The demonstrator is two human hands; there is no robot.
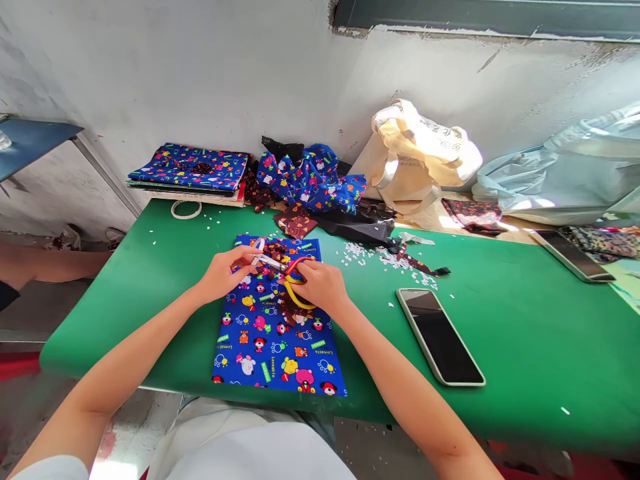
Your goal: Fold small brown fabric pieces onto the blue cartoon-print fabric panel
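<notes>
My right hand (pixel 323 287) grips a pair of scissors (pixel 295 297) with red and yellow handles, the blades pointing left. Between the fingertips of my left hand (pixel 227 272) is a narrow white strip (pixel 258 248), right at the blade tips. Whether the blades touch the strip I cannot tell. Below both hands a blue cartoon-print cloth (pixel 275 353) lies flat on the green table (pixel 165 287). Dark brown patterned fabric scraps (pixel 290 312) rest on this cloth, partly hidden by my hands and the scissors.
A phone (pixel 440 337) lies to the right, another phone (pixel 573 255) farther off. Small white paper bits (pixel 357 253) are scattered behind. Along the wall are folded blue cloth (pixel 195 163), crumpled blue cloth (pixel 310 177), a white ring (pixel 187 210) and a cream bag (pixel 410 160). Someone's leg (pixel 55 267) shows at left.
</notes>
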